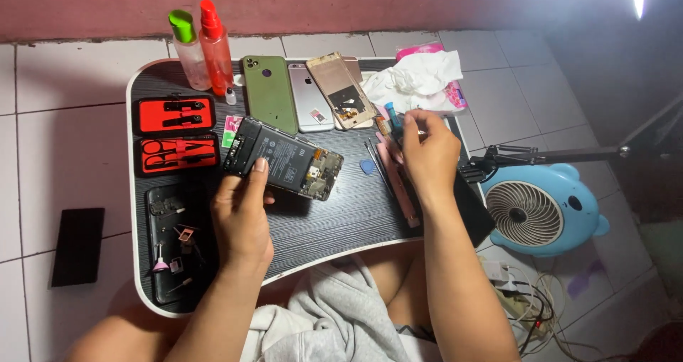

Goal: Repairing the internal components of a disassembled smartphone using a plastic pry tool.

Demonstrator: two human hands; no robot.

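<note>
My left hand holds the near edge of an opened phone with its back cover off, battery and circuit board showing, tilted on the black lap table. My right hand is raised over the table's right side, fingers closed on a small blue-tipped tool. A blue pick and thin metal tools lie between the two hands.
At the back stand two spray bottles, a green phone, a silver phone, a gold back cover and white tissue. Red tool case and a parts tray lie left. A blue fan sits on the floor right.
</note>
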